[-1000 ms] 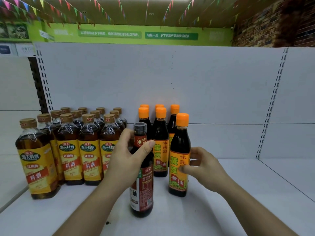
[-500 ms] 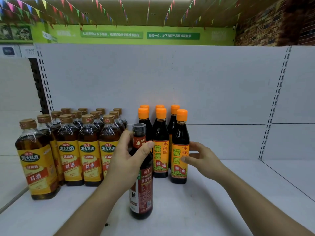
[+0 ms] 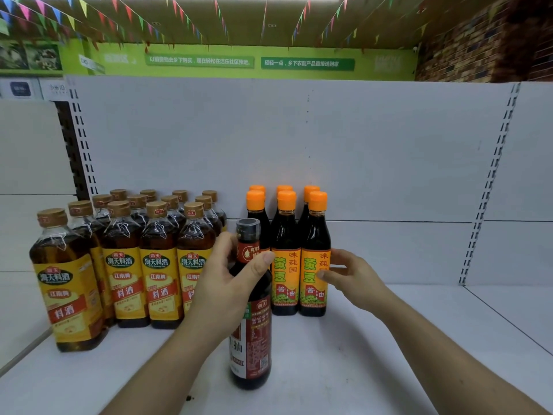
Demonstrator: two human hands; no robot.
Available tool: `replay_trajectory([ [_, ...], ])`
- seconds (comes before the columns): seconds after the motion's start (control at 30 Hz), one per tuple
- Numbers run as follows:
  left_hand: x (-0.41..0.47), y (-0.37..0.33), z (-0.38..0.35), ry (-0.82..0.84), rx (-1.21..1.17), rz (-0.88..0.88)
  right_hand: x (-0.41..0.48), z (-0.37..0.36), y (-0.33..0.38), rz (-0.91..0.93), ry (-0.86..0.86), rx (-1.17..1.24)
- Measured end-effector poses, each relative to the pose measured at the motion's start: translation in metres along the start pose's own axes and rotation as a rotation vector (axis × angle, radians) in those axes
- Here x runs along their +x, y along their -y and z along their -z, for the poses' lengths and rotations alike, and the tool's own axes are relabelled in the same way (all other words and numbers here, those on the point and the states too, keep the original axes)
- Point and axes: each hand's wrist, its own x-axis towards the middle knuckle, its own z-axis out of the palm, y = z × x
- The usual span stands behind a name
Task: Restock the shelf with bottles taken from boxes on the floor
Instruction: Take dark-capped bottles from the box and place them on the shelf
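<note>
Presently I note my left hand [image 3: 227, 283] gripping the grey-capped bottle [image 3: 251, 339] at its shoulder, upright on the shelf [image 3: 374, 354], and my right hand [image 3: 356, 277] clasping the front-right orange-capped bottle [image 3: 314, 235].

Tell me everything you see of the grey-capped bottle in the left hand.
The grey-capped bottle is dark and glossy, with near-black contents; glass or plastic, I cannot tell. It has a grey cap, a red neck label and a red-and-white body label. It stands upright on the white shelf, in front of the orange-capped bottles. The left hand grips its shoulder, thumb across the front.
</note>
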Motion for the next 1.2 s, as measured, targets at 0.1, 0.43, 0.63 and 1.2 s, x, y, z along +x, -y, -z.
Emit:
replay_trajectory([
  [0.1,0.000,0.000,0.001,-0.002,0.000,0.003,0.001,0.000,0.000,0.002,0.004,-0.015],
  [0.43,0.000,0.003,0.001,-0.005,-0.017,0.014,-0.003,-0.005,0.002,0.007,0.022,-0.040],
  [0.63,-0.001,0.002,0.003,-0.009,-0.003,0.025,-0.008,-0.011,0.000,-0.079,-0.119,-0.127],
  [1.2,-0.029,0.021,0.024,0.028,-0.047,0.144,-0.055,-0.041,0.042,-0.004,0.118,-0.059],
])
